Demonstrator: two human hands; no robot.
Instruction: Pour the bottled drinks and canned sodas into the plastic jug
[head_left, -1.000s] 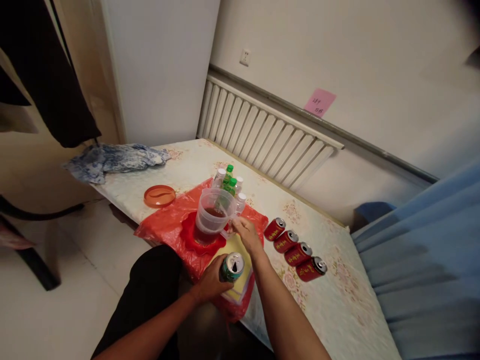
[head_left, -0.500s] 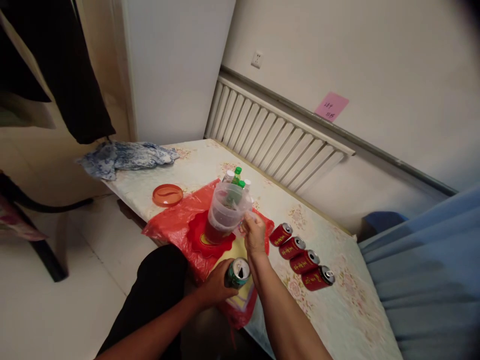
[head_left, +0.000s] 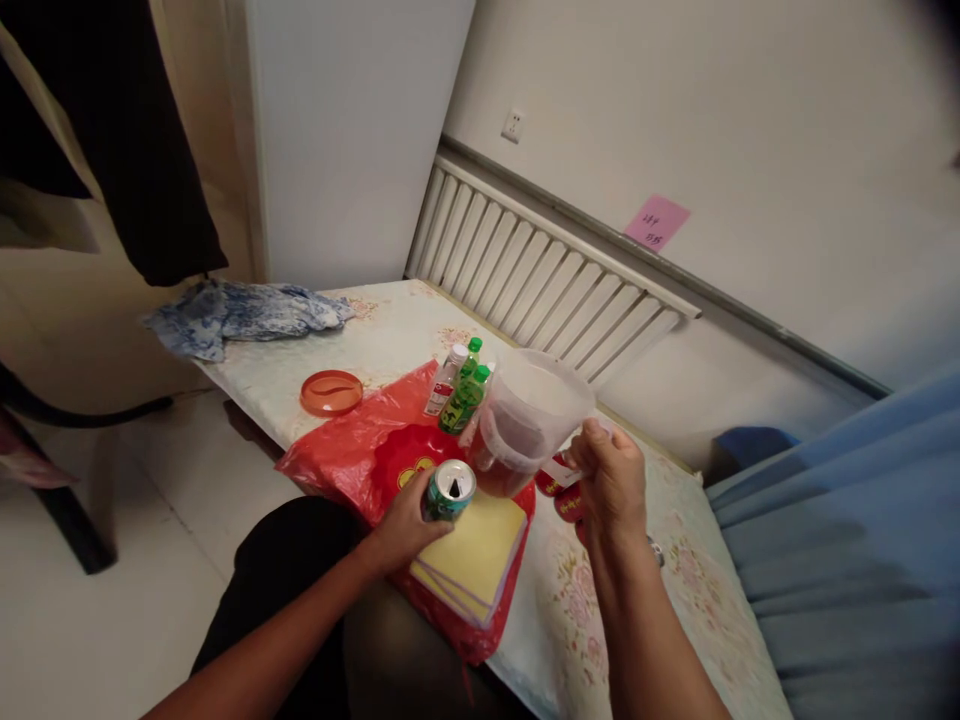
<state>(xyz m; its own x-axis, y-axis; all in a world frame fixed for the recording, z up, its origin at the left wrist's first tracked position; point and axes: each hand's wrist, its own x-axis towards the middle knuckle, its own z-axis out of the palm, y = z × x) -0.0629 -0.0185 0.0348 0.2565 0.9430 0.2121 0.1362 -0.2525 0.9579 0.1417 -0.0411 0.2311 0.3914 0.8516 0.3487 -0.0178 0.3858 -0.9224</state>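
My left hand (head_left: 401,528) is wrapped round an opened green drink can (head_left: 448,492), its top facing up at me. In my right hand (head_left: 611,475) is the handle of a translucent plastic pitcher (head_left: 525,415), held tilted with dark liquid in its lower part. A red scalloped tray (head_left: 394,462) lies left of the pitcher, partly behind the can. Below the can is a stack of yellow cloths (head_left: 480,548). Several bottles with green or white caps, one a green bottle (head_left: 463,400), stand just behind the pitcher. My right hand and the pitcher hide most of the red cans (head_left: 568,502).
Everything rests on a floral-patterned table cover (head_left: 585,610), with a red plastic bag (head_left: 337,455) spread under the tray and cloths. An orange lid (head_left: 331,393) and a blue-white cloth (head_left: 255,312) lie to the left. A white radiator (head_left: 540,270) runs along the wall.
My right hand has lifted the pitcher off the red tray and carried it right, toward me, uncovering the bottles and yellow cloths. My left hand has moved the green can slightly up and left.
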